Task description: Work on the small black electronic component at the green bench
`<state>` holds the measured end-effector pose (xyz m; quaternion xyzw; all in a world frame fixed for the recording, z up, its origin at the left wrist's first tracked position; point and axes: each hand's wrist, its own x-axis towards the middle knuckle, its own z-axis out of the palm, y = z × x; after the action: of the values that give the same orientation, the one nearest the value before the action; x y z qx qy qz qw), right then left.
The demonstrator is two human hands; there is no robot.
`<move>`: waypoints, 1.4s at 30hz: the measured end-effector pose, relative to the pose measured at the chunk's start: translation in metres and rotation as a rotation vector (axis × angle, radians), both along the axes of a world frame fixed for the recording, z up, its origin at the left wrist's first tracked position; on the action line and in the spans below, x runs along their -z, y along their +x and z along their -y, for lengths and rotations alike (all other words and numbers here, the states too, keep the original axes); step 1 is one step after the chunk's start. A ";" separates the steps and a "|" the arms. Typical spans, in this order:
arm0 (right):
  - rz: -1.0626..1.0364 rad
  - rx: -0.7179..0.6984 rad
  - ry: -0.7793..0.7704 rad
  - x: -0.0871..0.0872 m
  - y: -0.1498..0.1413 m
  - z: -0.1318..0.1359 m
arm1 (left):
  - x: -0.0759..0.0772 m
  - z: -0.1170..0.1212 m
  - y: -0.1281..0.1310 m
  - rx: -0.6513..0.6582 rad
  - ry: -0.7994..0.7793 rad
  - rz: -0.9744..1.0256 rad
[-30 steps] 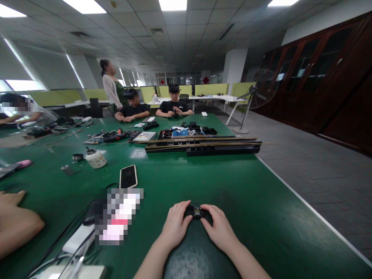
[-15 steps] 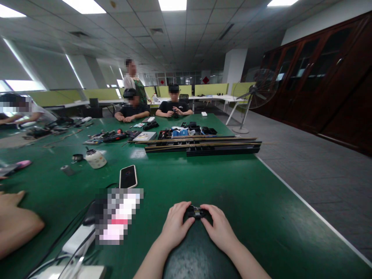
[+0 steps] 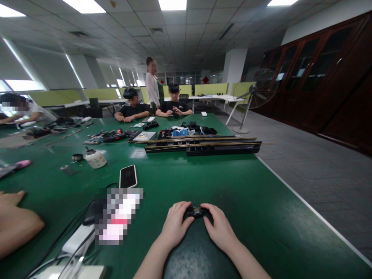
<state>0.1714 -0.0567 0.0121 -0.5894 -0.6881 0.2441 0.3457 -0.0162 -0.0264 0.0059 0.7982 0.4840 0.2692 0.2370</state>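
Between my two hands, low in the middle of the view, is a small black part [image 3: 195, 211] with bright details on its upper face. I cannot make out its exact kind. My left hand [image 3: 176, 223] grips its left end, fingers at the far side and thumb at the near side. At the right end, my right hand [image 3: 218, 224] holds it with the index finger along the far edge, the thumb close to the near edge. Both forearms reach in from the bottom over the green tabletop [image 3: 247, 193]. The hands cover the part's two ends.
Left of my hands lie a phone [image 3: 128, 176], a white power strip [image 3: 78, 238] with cables, and a patterned jar [image 3: 95, 159]. Long black rails [image 3: 223, 149] with thin rods lie farther back. Another person's arm [image 3: 17, 228] rests at left; two people sit opposite.
My right thumb has shifted slightly right, away from the part's near edge, and the part looks slightly tilted. My left hand stays put. The standing person in the background has moved right.
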 end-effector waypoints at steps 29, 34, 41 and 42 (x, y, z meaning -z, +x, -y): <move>-0.005 0.031 0.001 0.000 0.000 -0.001 | -0.009 0.002 0.000 0.004 -0.016 0.029; -0.050 0.017 0.007 -0.006 0.000 0.000 | -0.008 0.002 0.000 0.019 -0.025 0.058; 0.040 -0.092 -0.002 -0.011 -0.002 0.002 | -0.005 0.003 -0.002 0.057 0.004 0.080; 0.060 -0.099 -0.006 -0.011 -0.002 0.002 | -0.005 0.003 -0.002 0.060 0.003 0.074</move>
<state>0.1691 -0.0590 0.0227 -0.5625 -0.7258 0.2452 0.3108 -0.0184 -0.0293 0.0110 0.8022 0.4504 0.2920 0.2616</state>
